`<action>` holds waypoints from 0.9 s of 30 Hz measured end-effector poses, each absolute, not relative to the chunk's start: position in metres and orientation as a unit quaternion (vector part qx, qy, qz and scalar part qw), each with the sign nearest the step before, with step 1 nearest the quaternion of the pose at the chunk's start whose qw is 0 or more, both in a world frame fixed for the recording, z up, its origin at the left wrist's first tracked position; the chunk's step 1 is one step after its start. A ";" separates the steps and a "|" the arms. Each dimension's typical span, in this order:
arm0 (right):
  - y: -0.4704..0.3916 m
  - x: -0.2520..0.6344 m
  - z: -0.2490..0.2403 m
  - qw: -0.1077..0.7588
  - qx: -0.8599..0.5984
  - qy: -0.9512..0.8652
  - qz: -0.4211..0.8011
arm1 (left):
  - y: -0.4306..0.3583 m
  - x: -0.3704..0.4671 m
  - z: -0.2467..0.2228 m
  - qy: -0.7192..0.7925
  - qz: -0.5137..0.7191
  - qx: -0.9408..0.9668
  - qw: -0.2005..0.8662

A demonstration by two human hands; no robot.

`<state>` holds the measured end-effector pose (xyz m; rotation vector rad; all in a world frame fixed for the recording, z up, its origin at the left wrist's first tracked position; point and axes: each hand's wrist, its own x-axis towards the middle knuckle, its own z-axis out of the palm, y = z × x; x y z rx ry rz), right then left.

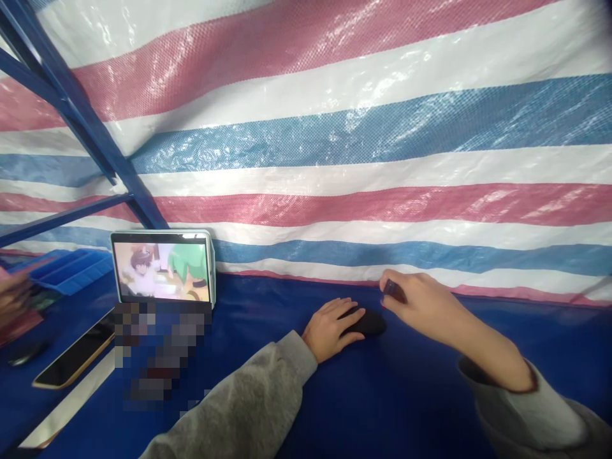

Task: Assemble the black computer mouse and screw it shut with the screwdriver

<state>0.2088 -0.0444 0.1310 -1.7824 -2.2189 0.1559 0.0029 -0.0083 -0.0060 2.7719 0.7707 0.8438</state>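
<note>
On the blue tabletop, my left hand (332, 328) lies over one end of a black computer mouse (371, 322), its fingers spread across it and holding it down. The mouse's other end sticks out to the right. Just beyond that end, my right hand (414, 299) is closed around a small dark cylinder with a handle-like shape (394, 291). A bit of red shows under it by my fingertips. My palm and fingers hide the rest of the cylinder, so its exact kind does not show. The two hands are apart.
A tablet (162, 271) playing a cartoon stands at left. Near it are a phone (76, 354), a blue compartment tray (71, 271), a dark rounded object (29, 352) and another person's blurred hand (14, 296). A striped tarp (363, 210) and blue metal frame (95, 121) bound the table.
</note>
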 end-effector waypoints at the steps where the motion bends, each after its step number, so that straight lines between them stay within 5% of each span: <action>1: -0.045 0.209 0.131 0.144 -0.620 -0.770 0.055 | -0.008 0.003 -0.006 0.257 0.280 0.922 0.071; 27: -0.039 0.204 0.116 0.071 -0.647 -0.759 -0.033 | -0.006 0.003 -0.009 0.238 0.229 0.943 0.031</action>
